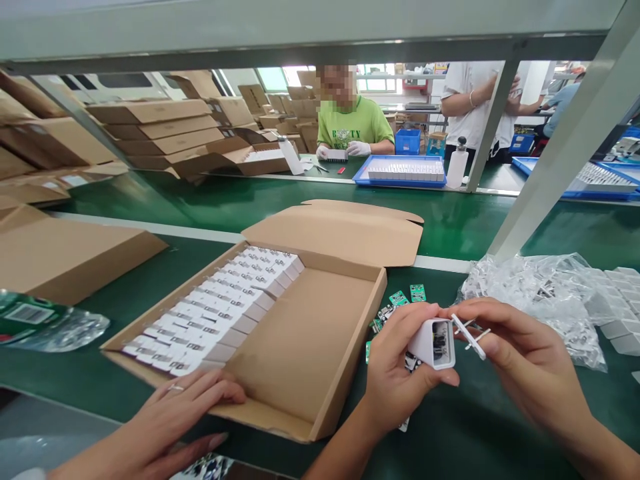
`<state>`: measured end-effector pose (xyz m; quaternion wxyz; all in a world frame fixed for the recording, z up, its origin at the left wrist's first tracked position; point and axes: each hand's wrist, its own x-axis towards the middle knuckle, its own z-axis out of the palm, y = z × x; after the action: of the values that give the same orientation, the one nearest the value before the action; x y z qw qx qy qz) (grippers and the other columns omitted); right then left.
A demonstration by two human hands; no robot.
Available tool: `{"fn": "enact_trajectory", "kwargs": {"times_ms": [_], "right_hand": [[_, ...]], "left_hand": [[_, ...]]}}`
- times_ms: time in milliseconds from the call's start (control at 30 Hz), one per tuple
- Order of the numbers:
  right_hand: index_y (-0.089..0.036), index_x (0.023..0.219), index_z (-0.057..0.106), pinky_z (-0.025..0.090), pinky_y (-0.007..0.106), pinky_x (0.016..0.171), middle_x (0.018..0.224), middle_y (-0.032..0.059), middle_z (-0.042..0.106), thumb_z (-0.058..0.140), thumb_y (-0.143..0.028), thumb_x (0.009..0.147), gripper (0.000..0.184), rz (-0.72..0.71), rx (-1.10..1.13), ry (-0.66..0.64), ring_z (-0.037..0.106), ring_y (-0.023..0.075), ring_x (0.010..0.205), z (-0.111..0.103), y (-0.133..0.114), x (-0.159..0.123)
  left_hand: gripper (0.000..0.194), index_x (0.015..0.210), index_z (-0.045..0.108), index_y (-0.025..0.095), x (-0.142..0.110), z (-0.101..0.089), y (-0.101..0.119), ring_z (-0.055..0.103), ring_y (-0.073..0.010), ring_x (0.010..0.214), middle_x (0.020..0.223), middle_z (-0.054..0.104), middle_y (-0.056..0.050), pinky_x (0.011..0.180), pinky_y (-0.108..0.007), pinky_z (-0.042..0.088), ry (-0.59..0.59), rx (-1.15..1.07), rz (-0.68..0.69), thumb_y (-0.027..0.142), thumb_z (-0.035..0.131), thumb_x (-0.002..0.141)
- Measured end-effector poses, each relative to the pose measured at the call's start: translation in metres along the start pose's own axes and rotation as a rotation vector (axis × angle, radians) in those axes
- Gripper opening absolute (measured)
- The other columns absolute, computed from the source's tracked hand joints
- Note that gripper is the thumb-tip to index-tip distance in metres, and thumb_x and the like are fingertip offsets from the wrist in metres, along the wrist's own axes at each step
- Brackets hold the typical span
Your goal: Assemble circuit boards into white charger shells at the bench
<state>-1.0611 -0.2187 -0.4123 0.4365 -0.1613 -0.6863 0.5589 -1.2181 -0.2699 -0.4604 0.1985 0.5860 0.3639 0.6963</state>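
Observation:
My left hand (397,360) is wrapped around a white plastic charger housing (431,343). Its open end faces right, and dark electronic parts show inside. Between the thumb and fingers of my right hand (525,360) is a white plug cover with metal pins (469,335), tilted close beside the housing's open end and apparently apart from it. Green circuit boards (399,298) lie on the table behind my left hand, partly hidden by it. A clear plastic bag of small white and metal parts (535,293) is just beyond my right hand.
A cardboard box (295,333) holds rows of white chargers (215,310) on its left side. Another person's hand (190,407) rests on its near edge. White housings (623,310) stand at right. A slanted metal post (565,143) rises there. A gloved co-worker (355,127) sits opposite.

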Motion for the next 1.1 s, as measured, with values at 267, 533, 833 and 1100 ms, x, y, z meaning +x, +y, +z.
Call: {"fn": "enact_trajectory", "kwargs": {"times_ms": [267,533,833,1100], "right_hand": [[-0.037,0.112,0.069,0.054,0.011,0.086,0.107,-0.0035,0.070,0.061,-0.025,0.093,0.024,0.003,-0.023,0.002,0.069,0.0085,0.095,-0.0007,0.0000,0.0014],[-0.038,0.111,0.069,0.054,0.011,0.087,0.107,-0.0045,0.069,0.061,-0.028,0.093,0.022,0.050,0.014,0.032,0.069,0.0079,0.094,-0.0006,-0.0002,0.0009],[-0.038,0.110,0.069,0.056,0.014,0.086,0.108,-0.0032,0.068,0.062,-0.030,0.093,0.021,0.045,-0.003,0.076,0.069,0.0102,0.095,-0.0001,-0.0019,0.0011],[-0.035,0.111,0.069,0.058,0.018,0.084,0.107,-0.0002,0.068,0.063,-0.026,0.092,0.023,-0.044,-0.092,0.145,0.069,0.0136,0.096,-0.0035,-0.0059,-0.0001]], "left_hand": [[0.056,0.128,0.060,0.037,0.0019,0.0017,0.0017,0.061,-0.0195,0.102,0.113,0.069,-0.002,0.091,-0.028,0.048,0.009,0.017,0.010,0.043,0.077,0.075],[0.056,0.128,0.061,0.035,0.0017,0.0026,-0.0001,0.063,-0.0215,0.098,0.111,0.070,-0.005,0.087,-0.030,0.050,-0.001,0.003,0.021,0.045,0.076,0.075],[0.039,0.125,0.061,0.031,-0.0001,0.0018,0.0048,0.059,-0.0213,0.099,0.120,0.061,-0.006,0.085,-0.032,0.048,-0.034,-0.215,-0.260,0.040,0.064,0.087],[0.027,0.096,0.058,0.021,0.0012,0.0056,-0.0009,0.043,-0.0118,0.065,0.076,0.048,0.001,0.058,-0.023,0.036,0.000,-0.424,-0.570,0.047,0.058,0.088]]}}
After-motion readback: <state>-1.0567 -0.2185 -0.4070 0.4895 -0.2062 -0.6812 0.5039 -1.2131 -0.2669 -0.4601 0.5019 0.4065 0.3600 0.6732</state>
